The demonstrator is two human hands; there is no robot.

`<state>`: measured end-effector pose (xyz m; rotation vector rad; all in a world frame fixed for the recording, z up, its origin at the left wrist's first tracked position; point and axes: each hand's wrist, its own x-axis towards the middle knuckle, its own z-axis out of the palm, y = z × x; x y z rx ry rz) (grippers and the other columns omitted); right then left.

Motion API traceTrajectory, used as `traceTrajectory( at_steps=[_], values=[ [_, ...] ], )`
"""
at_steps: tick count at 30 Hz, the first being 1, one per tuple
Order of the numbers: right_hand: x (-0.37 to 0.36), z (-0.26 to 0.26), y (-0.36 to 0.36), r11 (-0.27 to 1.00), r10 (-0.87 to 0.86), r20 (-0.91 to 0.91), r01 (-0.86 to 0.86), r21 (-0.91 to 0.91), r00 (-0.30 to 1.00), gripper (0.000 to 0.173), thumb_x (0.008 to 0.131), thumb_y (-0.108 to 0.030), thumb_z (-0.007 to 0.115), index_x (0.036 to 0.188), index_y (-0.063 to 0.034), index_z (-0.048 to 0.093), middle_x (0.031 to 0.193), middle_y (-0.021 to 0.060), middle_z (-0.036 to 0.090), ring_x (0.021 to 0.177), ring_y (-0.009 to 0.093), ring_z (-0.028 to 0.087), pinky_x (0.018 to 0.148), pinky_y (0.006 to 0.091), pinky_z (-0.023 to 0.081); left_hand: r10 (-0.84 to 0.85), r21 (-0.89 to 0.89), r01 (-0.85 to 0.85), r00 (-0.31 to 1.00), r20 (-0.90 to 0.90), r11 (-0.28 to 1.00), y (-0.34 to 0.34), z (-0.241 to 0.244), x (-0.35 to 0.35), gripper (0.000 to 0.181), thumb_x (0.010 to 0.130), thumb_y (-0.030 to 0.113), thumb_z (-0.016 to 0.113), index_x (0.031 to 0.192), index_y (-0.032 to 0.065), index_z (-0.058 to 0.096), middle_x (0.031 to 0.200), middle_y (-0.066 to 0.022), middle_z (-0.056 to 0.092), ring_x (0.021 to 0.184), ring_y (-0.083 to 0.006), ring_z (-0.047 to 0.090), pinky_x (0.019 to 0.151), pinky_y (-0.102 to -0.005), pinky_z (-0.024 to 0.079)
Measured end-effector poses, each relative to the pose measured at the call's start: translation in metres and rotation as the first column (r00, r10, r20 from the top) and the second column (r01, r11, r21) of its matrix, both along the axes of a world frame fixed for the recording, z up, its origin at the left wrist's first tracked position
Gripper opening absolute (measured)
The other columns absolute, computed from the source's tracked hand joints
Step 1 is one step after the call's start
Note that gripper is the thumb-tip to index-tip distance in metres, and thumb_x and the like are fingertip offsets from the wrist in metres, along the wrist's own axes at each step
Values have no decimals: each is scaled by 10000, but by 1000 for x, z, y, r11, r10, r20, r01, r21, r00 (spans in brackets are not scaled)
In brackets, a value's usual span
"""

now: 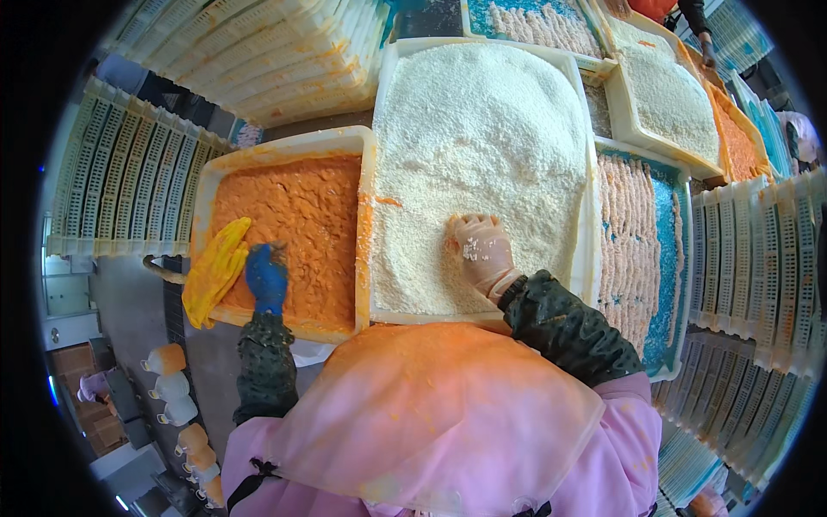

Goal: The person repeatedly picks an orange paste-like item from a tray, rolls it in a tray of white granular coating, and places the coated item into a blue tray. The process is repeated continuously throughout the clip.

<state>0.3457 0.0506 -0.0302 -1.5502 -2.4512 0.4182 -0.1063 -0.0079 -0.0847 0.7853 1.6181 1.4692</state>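
My left hand [267,278], in a blue glove, is at the orange marinated mass [303,213], which looks like meat in sauce. It fills a white plastic tub [284,142]. The fingertips are smeared and partly hidden, so their grip is unclear. My right hand [481,249], in a thin translucent glove with crumbs stuck on its back, presses into pale breadcrumbs [484,116]. Its fingers curl downward, and whatever is under them is out of sight. The crumbs lie in a large white bin [586,213]. A yellow rubber glove [216,271] is draped over the orange tub's left rim.
At right, a blue-lined tray [665,258] holds rows of crumb-coated strips [627,239]. Stacked plastic trays [258,58] rise at the back left, with more crates [749,258] at right. Plastic jugs [173,388] line the lower left. Another person's arm [696,22] reaches in at top right.
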Motion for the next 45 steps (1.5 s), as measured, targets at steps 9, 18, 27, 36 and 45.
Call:
traceTrajectory(
  at_steps=[9, 18, 27, 36, 45],
  values=[
    [-1, 44, -10, 423, -672, -587, -417, -805, 452, 408, 958, -342, 631, 1212, -23, 603, 713, -16, 507, 624, 98, 471, 578, 278, 420, -569, -567, 64, 6, -822, 821, 41, -5, 1, 327, 793, 100, 609, 1101, 69, 714, 1118, -195, 672, 1025, -376, 629, 908, -455, 494],
    [199, 81, -125, 696, -709, -695, 40, -717, -116, 338, 1018, -326, 509, 1195, -47, 578, 596, -79, 332, 493, 43, 317, 458, 216, 282, -743, -751, 43, -115, -659, 659, 17, 5, -37, 475, 807, 156, 669, 1270, 59, 624, 1294, -185, 601, 1212, -360, 541, 1059, -439, 411],
    [434, -50, -248, 270, -824, -532, 961, -68, 193, 394, 1033, -282, 467, 1326, -34, 555, 922, 53, 601, 751, 115, 549, 684, 269, 478, -782, -808, 201, -207, -588, 554, 40, 20, -48, 428, 802, 156, 682, 1209, 33, 635, 1236, -219, 614, 1175, -396, 550, 1018, -453, 433],
    [406, -51, -264, 219, -976, -42, 945, -245, 215, 348, 1027, -161, 429, 1327, -57, 569, 1265, 114, 583, 1059, 214, 594, 871, 332, 492, -848, -866, 203, -196, -492, 456, 36, 72, 16, 426, 803, 192, 711, 1170, -3, 615, 1122, -256, 621, 1059, -450, 566, 933, -489, 467],
    [491, -127, -297, 322, -916, -360, 861, -393, 178, 373, 973, -58, 433, 1310, -39, 591, 1269, 113, 610, 1150, 242, 581, 1010, 349, 447, -652, -471, 451, 520, -552, 758, 23, 95, 49, 196, 930, -6, 571, 1116, -9, 631, 1042, -109, 641, 961, -199, 627, 811, -288, 507]
  ],
)
